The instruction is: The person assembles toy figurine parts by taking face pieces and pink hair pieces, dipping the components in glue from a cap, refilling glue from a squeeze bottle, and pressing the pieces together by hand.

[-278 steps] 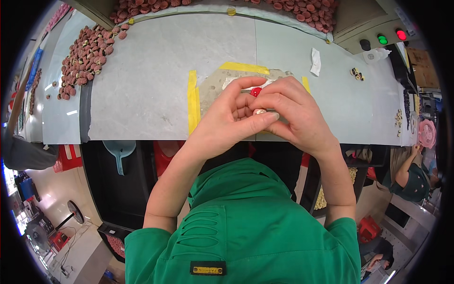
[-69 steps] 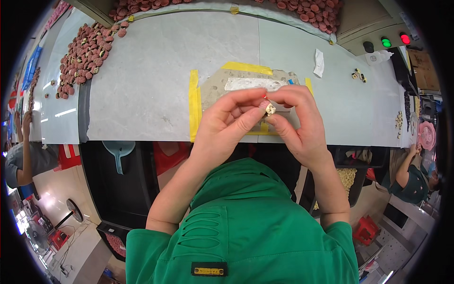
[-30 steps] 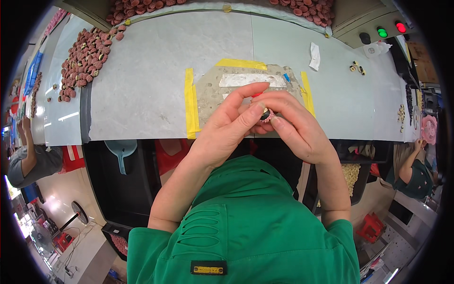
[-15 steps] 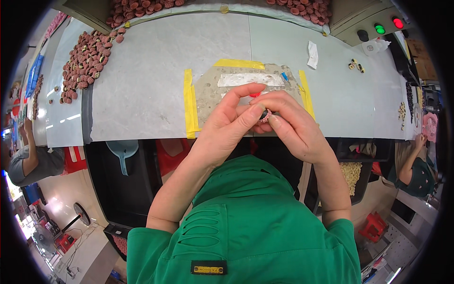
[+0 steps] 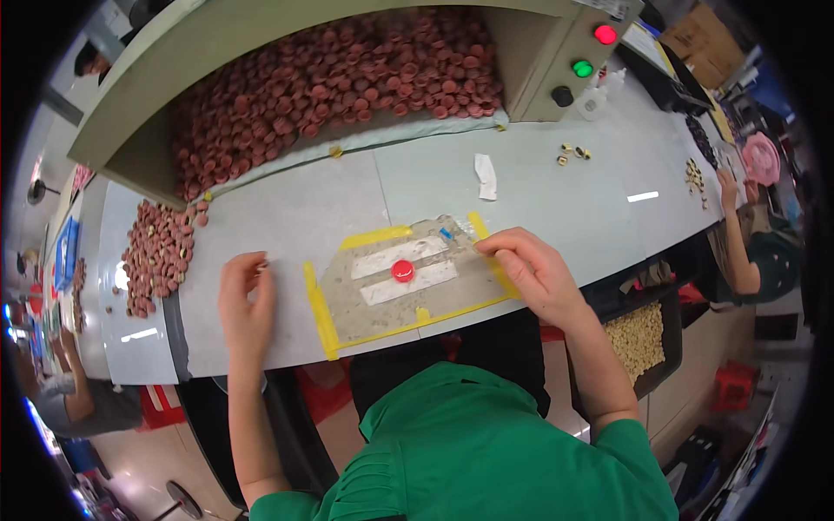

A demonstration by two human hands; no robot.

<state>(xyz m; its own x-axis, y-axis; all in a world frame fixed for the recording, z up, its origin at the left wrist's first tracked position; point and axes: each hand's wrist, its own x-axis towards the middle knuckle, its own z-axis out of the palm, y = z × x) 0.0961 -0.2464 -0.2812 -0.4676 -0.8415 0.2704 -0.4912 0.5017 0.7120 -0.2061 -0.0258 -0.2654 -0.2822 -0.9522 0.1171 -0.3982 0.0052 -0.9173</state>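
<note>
My left hand [image 5: 247, 304] hovers over the left part of the grey table, fingers curled toward the thumb. A small pinkish piece [image 5: 262, 268] shows at its fingertips, mostly hidden. On the right, my right hand [image 5: 537, 273] is over the edge of the taped work patch [image 5: 347, 308], thumb and fingers loosely apart, nothing visible in them. A round red piece [image 5: 402, 271] sits mid-patch between two white strips [image 5: 408, 284]. Beyond my left hand lies a pile of knobbly reddish-pink caps [image 5: 161, 252], some with pale or dark insides.
A box-like machine opening [image 5: 539, 69] across the back holds a heap of reddish cup-shaped pieces [image 5: 347, 78]. A crumpled white strip [image 5: 486, 177] and several small black-and-gold rings [image 5: 573, 154] lie at the back right. A black bin of pale pieces [image 5: 634, 339] stands below the right edge.
My hands were together over the patch, holding a pink knobbly piece with a black part. They have parted, the left going left with a pinkish piece. The view has shifted, showing more of the machine.
</note>
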